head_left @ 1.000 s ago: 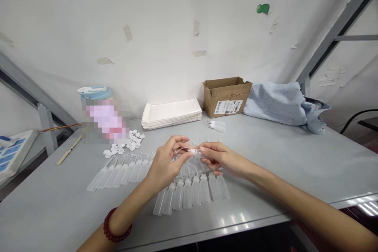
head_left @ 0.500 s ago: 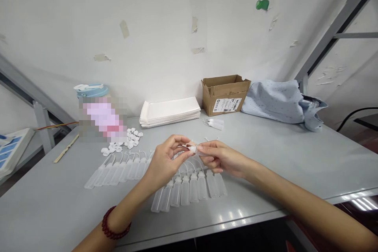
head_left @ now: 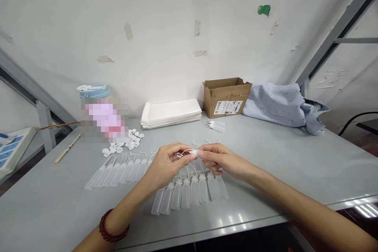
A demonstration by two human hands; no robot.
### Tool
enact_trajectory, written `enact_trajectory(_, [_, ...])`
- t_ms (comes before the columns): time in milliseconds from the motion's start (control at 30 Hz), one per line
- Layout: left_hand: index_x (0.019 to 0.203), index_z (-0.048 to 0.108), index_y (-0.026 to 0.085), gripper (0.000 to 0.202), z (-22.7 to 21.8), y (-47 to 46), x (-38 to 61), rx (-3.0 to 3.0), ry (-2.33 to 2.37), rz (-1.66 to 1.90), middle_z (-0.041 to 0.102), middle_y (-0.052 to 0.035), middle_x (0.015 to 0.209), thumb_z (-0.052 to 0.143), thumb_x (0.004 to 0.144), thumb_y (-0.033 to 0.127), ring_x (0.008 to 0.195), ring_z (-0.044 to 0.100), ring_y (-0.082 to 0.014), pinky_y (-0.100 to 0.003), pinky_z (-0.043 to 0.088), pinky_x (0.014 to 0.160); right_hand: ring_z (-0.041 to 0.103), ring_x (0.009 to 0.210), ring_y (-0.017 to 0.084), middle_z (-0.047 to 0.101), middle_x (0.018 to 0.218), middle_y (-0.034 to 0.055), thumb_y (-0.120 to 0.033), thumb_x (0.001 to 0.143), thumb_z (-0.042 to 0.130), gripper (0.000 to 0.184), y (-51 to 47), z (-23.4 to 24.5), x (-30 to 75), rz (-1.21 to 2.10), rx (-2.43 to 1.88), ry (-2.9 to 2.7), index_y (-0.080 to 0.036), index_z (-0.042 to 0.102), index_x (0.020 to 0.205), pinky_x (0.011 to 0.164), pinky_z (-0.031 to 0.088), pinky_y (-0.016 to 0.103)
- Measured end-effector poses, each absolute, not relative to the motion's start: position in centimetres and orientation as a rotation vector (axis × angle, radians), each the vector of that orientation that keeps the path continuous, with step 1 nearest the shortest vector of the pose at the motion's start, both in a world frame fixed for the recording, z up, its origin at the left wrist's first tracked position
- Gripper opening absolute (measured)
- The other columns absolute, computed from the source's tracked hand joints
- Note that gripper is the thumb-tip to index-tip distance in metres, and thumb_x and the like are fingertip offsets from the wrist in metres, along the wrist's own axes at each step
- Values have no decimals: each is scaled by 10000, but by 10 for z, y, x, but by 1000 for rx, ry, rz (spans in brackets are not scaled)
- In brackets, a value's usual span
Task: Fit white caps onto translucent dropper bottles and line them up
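My left hand (head_left: 168,164) and my right hand (head_left: 223,160) meet above the table. Between their fingertips is a small white cap (head_left: 194,152) with a thin looped strap, pinched by my left thumb and fingers. My right hand grips the same piece from the other side; most of what lies in that palm is hidden, and it looks like a translucent plastic bottle. Below my hands lies a row of squeeze bottles (head_left: 185,195) with straps at their necks. Another row of such bottles (head_left: 119,173) lies to the left, partly covered by my left hand.
Behind the rows sit loose white caps (head_left: 134,138), a stack of white envelopes (head_left: 171,113) and a few bottles (head_left: 216,126). A cardboard box (head_left: 226,98) and light-blue cloth (head_left: 273,104) stand against the wall. A blue-lidded, blurred container (head_left: 94,91) and wooden stick (head_left: 67,148) are at left.
My fingertips have closed in around the cap, and its strap now shows as a loop above my left thumb. The whole view has shifted slightly.
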State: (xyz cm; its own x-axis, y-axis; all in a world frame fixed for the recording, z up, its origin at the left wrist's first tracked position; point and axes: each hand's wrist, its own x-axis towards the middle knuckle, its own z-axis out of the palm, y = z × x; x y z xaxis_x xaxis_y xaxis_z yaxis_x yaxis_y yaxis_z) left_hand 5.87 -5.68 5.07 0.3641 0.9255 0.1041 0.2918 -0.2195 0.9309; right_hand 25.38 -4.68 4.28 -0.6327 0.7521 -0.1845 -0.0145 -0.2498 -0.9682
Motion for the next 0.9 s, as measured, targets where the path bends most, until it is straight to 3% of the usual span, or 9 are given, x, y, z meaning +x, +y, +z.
enact_trajectory(167, [873, 719, 190, 147, 50, -56, 56, 1905, 1014, 936, 682, -59, 856, 612, 824, 278, 799, 602, -185, -281, 463, 722, 158, 448, 47, 218, 543, -103, -482, 797, 622, 333, -46, 42, 254, 1998, -900, -1451, -163, 537, 761, 405, 156, 207])
enact_trajectory(433, [846, 706, 191, 202, 54, -57, 55, 1772, 1089, 850, 688, -39, 799, 597, 838, 361, 751, 613, -175, -267, 474, 678, 249, 465, 53, 302, 559, -83, -487, 852, 557, 340, -50, 42, 254, 1685, -923, -1747, -159, 617, 915, 425, 214, 209])
enact_trajectory(700, [877, 636, 173, 88, 48, -58, 56, 2032, 904, 1007, 644, -50, 897, 570, 828, 142, 840, 591, -161, -282, 469, 779, 213, 459, 52, 275, 544, -96, -520, 835, 560, 371, -45, 39, 254, 1866, -878, -1634, -149, 564, 856, 415, 195, 207])
enact_trajectory(900, [878, 659, 173, 134, 53, -59, 56, 1859, 1063, 941, 666, -42, 874, 633, 811, 286, 821, 611, -167, -276, 498, 747, 243, 464, 53, 298, 547, -90, -497, 842, 563, 355, -47, 43, 255, 1800, -852, -1696, -143, 582, 864, 427, 218, 212])
